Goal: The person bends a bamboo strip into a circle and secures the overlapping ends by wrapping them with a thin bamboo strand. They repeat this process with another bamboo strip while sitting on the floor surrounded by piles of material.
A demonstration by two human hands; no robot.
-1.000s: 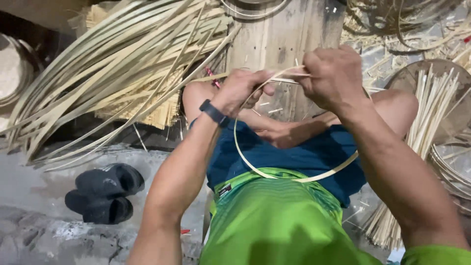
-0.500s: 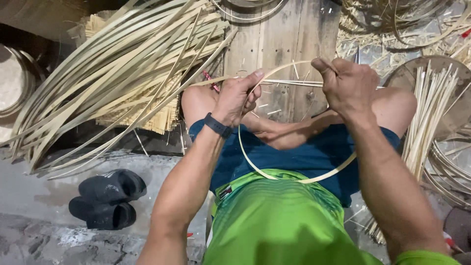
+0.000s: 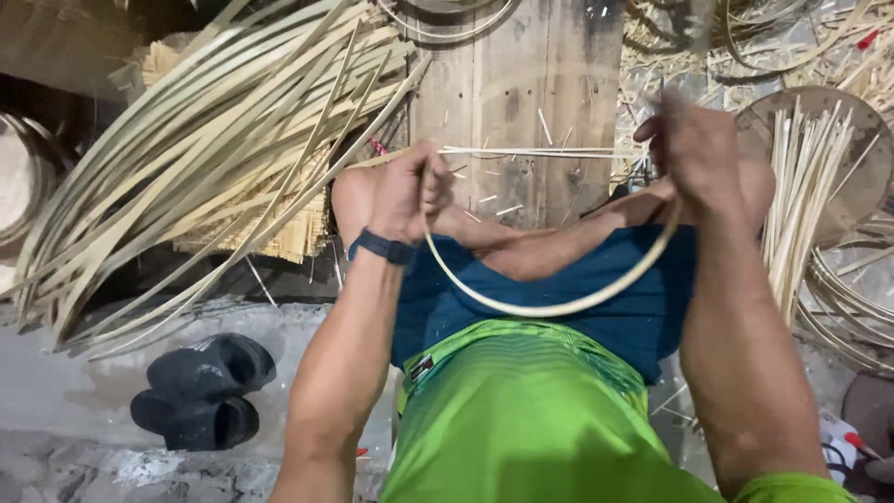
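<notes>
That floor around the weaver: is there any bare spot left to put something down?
Bare grey floor lies left of the black sandals, and wooden planks show beyond the knees. Long cane strips crowd the left, a stick bundle the right.

A grey concrete floor (image 3: 65, 391) is bearing long pale bamboo strips (image 3: 186, 158), black rubber sandals (image 3: 200, 391) and weathered wooden planks (image 3: 521, 84).

The right hand (image 3: 700, 158) is blurring with motion, so its finger grip is staying unreadable. The left hand (image 3: 406, 191) is covering the bamboo hoop (image 3: 549, 303) where it is passing through the fist. Above both hands, coiled hoops (image 3: 447, 23) are running off the top edge.
</notes>
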